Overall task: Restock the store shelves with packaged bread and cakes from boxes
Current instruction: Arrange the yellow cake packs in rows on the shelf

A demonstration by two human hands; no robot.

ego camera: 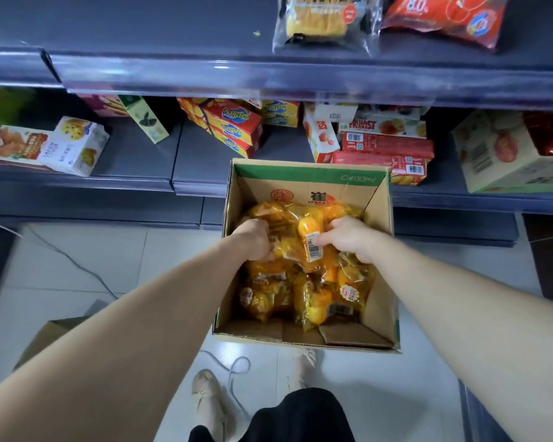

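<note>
Packaged cakes (pixel 300 282) in clear yellow wrappers lie heaped inside an open cardboard box (pixel 307 183), which stands on the tiled floor (pixel 109 266) against the lower shelf (pixel 134 154). Both arms reach down into the box. The left hand (pixel 255 239) has its fingers curled into the packets on the left side of the heap. The right hand (pixel 348 237) grips a packet with a barcode label (pixel 313 247). On the upper shelf (pixel 173 27) lie a clear cake packet (pixel 320 20) and a red packet (pixel 444 17). Red-and-yellow snack cartons (pixel 233 126) sit stacked on the lower shelf.
</note>
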